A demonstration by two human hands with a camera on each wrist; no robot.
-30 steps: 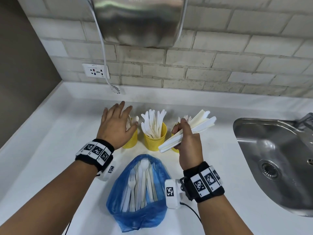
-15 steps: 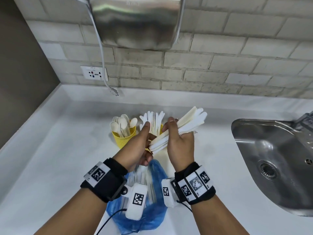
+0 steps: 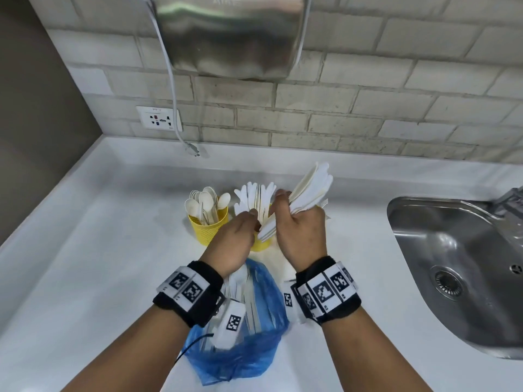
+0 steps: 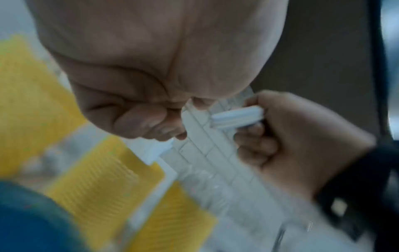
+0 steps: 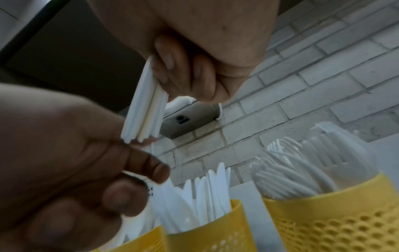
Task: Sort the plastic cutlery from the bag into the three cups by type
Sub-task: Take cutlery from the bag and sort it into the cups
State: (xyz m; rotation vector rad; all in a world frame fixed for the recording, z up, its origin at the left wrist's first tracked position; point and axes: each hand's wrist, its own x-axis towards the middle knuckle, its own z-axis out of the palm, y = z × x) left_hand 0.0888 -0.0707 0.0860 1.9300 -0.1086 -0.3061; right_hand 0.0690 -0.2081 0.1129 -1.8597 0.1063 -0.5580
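My right hand (image 3: pixel 300 230) grips a bundle of white plastic cutlery (image 3: pixel 311 188) that slants up to the right above the cups. My left hand (image 3: pixel 243 230) has its fingers curled at the bundle's lower handle ends (image 5: pixel 138 136) and pinches them. Three yellow cups stand behind my hands: the left cup (image 3: pixel 208 230) holds spoons, the middle cup (image 3: pixel 261 244) holds knives, and the right cup (image 5: pixel 336 221) holds forks and is hidden by my right hand in the head view. The blue bag (image 3: pixel 246 352) lies open under my wrists with more cutlery inside.
A steel sink (image 3: pixel 458 267) is set into the white counter (image 3: pixel 99 264) at the right. A brick wall with a socket (image 3: pixel 158 118), a hanging cord and a metal dryer (image 3: pixel 229 32) stands behind the cups.
My left hand left the spoon cup and came across to the lower end of the bundle. My right hand drew the bundle in towards the middle cup and tilted it more upright.
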